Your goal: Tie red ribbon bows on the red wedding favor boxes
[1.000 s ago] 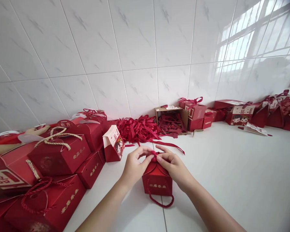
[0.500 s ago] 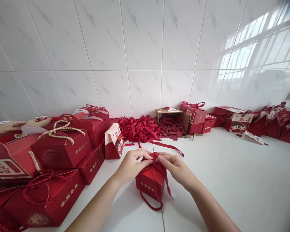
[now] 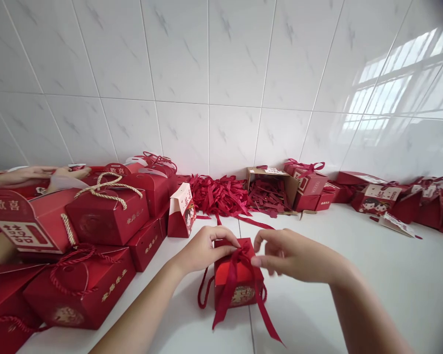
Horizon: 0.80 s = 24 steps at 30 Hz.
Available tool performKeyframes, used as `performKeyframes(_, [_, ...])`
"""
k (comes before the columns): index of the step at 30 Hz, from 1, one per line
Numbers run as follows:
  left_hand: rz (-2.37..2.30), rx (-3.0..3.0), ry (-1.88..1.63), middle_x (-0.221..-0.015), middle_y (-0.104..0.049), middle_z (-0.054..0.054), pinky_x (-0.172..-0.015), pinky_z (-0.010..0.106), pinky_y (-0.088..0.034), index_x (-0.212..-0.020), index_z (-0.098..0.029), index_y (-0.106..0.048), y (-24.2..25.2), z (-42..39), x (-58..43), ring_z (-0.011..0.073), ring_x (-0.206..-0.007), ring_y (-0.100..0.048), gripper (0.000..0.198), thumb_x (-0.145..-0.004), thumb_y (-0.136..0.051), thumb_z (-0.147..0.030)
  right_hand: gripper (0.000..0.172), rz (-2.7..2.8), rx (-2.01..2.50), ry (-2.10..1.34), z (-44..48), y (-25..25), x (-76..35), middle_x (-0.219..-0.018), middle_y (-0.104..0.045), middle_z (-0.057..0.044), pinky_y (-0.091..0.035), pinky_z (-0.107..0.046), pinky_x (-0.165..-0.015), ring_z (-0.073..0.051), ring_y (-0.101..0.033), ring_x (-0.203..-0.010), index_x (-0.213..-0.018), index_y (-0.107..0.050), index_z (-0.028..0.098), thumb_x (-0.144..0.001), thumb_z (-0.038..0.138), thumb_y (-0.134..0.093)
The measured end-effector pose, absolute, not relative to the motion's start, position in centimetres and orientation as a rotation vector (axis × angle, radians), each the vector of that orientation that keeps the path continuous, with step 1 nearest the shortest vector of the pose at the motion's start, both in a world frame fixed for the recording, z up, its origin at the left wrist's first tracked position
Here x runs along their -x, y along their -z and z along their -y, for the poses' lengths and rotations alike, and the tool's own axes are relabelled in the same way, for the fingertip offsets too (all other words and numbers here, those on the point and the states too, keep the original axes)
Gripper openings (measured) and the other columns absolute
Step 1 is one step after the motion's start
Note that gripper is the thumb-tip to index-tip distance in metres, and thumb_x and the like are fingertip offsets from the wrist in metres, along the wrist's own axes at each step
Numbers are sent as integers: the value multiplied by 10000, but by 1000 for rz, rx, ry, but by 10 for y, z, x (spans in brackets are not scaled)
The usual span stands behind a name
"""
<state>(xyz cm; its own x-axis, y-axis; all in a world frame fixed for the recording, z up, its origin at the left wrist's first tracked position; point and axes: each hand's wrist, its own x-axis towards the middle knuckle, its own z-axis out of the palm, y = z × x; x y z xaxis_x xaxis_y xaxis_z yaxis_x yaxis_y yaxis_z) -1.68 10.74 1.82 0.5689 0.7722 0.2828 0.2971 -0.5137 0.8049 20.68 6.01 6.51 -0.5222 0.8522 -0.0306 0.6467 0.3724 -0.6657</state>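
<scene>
A small red gift box [image 3: 232, 276] stands on the white tiled surface before me, a gold emblem on its front and cord handles hanging at its sides. A dark red ribbon [image 3: 229, 290] is tied on top, its two long tails draped down over the front. My left hand [image 3: 207, 250] pinches the ribbon at the knot between thumb and fingers. Just right of the knot hovers my right hand [image 3: 286, 255], thumb and forefinger apart, nothing visible between them. Whether its thumb tip touches the ribbon I cannot tell.
Stacked red gift boxes [image 3: 107, 216] fill the left, where another person's hands [image 3: 33, 173] work behind them. A small triangular box [image 3: 181, 211], a heap of ribbons [image 3: 221, 194] and an open carton [image 3: 291, 184] line the wall. More boxes [image 3: 380, 199] sit at right.
The box has been turned, so its emblem side faces me and the ribbon tails fall forward. My right hand has come off the knot and opened; my left still pinches there.
</scene>
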Motion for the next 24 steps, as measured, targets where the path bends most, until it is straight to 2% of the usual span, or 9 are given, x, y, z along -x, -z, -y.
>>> performKeyframes(3, [-850, -2161, -851, -936, -670, 34, -871, 299, -454, -856, -212, -700, -18, -108, 17, 182, -927, -604, 119, -831, -586, -187, 260, 2200, 1133, -810, -79, -44, -200, -912, -691, -14, -449, -265, -638, -155, -606, -759, -999, -622, 243, -813, 424, -639])
performKeyframes(5, [-856, -2210, -865, -932, -662, 37, -888, 309, -443, -867, -213, -697, -18, -107, 17, 186, -940, -592, 128, -841, -573, -195, 191, 2144, 1004, -814, -86, -28, -195, -965, -691, -10, -444, -267, -694, -147, -603, -807, -994, -643, 244, -828, 337, -640])
performKeyframes(11, [-873, -2292, -867, -843, -656, 26, -860, 300, -440, -832, -203, -684, -20, -103, 15, 181, -910, -570, 119, -844, -567, -180, 52, 1934, 906, -807, -87, -2, -192, -838, -694, -19, -457, -271, -670, -146, -597, -753, -845, -674, 208, -835, 226, -626])
performKeyframes(19, [-1031, -2311, -831, -884, -620, 26, -872, 315, -428, -831, -217, -642, -22, -104, 26, 181, -918, -553, 109, -867, -543, -244, 93, 2006, 897, -699, -87, 0, -217, -793, -673, -16, -475, -288, -688, -149, -601, -745, -776, -651, 214, -843, 178, -597])
performKeyframes(24, [-955, -2274, -725, -980, -581, 27, -934, 327, -406, -829, -220, -563, -23, -102, 22, 191, -1014, -523, 79, -875, -509, -253, 87, 2043, 878, -656, -85, 0, -214, -811, -635, -8, -444, -294, -684, -142, -552, -736, -803, -599, 209, -837, 139, -562])
